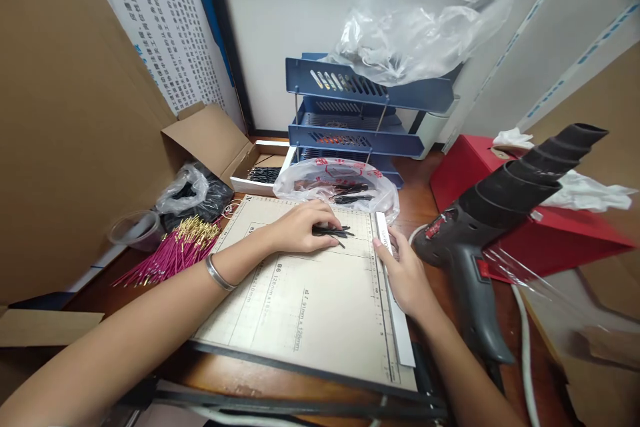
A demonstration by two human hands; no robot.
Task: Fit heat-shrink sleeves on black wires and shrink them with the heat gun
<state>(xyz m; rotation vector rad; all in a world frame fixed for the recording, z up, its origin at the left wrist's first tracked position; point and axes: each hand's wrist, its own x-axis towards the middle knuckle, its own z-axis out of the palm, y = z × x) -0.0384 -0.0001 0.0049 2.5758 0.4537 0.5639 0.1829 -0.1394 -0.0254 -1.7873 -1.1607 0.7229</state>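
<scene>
My left hand [306,227] rests low over a paper trimmer's cream board [330,300], printed with size lines. Its fingers are closed around a bunch of thin black pieces [345,232], whose ends stick out to the right; one lies slightly askew. From here I cannot tell whether they are tubing or wire. My right hand [403,267] grips the white strip [397,317] along the board's right side, thumb on top and fingers on the outer side. Just behind the board, a clear plastic bag with red print [295,183] lies open, more black pieces [353,197] inside.
Magenta wires with gold tips [175,250] are heaped at left beside a clear plastic tub [133,230]. An open carton [240,170] holds black pieces. Blue stacked trays [350,137] stand behind. A heat gun [470,260] and red tissue box [560,240] crowd the right.
</scene>
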